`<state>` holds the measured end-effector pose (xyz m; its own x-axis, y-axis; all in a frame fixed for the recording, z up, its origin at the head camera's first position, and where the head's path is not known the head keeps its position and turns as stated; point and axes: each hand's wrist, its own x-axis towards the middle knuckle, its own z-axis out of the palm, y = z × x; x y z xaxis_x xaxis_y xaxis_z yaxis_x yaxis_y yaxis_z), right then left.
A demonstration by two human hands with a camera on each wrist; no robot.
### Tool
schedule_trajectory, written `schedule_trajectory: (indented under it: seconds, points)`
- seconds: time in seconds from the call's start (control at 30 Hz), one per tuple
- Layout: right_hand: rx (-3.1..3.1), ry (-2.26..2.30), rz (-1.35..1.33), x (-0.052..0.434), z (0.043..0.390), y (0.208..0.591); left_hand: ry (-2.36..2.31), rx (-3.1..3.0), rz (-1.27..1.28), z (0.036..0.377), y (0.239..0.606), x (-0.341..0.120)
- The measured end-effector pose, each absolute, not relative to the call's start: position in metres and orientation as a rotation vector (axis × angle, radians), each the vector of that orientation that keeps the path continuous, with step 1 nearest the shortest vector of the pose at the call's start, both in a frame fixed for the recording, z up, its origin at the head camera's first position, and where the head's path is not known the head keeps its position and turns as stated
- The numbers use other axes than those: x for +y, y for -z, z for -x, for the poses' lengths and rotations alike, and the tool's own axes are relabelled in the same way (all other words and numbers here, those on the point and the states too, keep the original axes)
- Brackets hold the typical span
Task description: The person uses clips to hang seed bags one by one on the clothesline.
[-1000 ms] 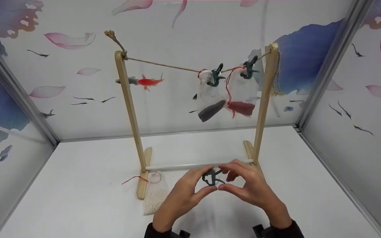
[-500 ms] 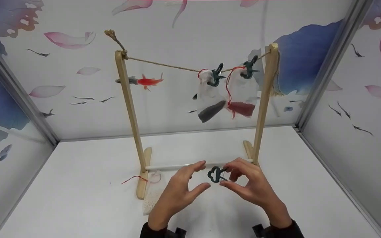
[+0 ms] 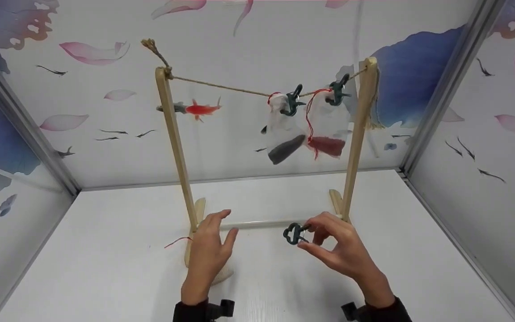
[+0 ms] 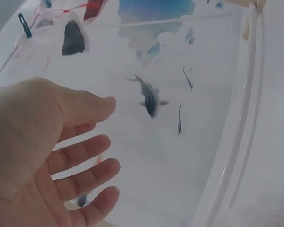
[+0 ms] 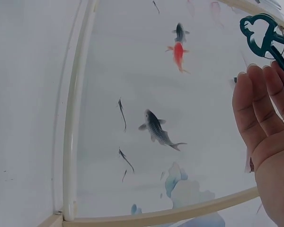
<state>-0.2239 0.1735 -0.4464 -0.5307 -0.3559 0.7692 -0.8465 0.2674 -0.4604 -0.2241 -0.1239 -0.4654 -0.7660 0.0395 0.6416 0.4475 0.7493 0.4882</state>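
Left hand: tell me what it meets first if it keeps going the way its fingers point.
Probably the wooden rack's foot: the left hand hovers open over the white bag, fingers aimed at the left post's base. Depth is unclear.

A white table (image 3: 105, 268) carries a wooden drying rack (image 3: 175, 147) and a small pouch (image 3: 224, 275) of white grains.
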Motion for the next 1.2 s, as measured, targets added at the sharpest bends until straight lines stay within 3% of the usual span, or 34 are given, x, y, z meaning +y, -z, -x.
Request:
schedule_trajectory:
  seconds: [0.43, 1.2]
  points:
    - [-2.027, -1.180, -1.083, 0.174, 0.227, 0.450, 0.757, -2.599, -0.181, 0.226, 0.489, -0.164]
    - [-2.073, -1.111, -1.087, 0.173, 0.227, 0.451, 0.850, -2.820, -0.460, 0.228, 0.513, -0.182]
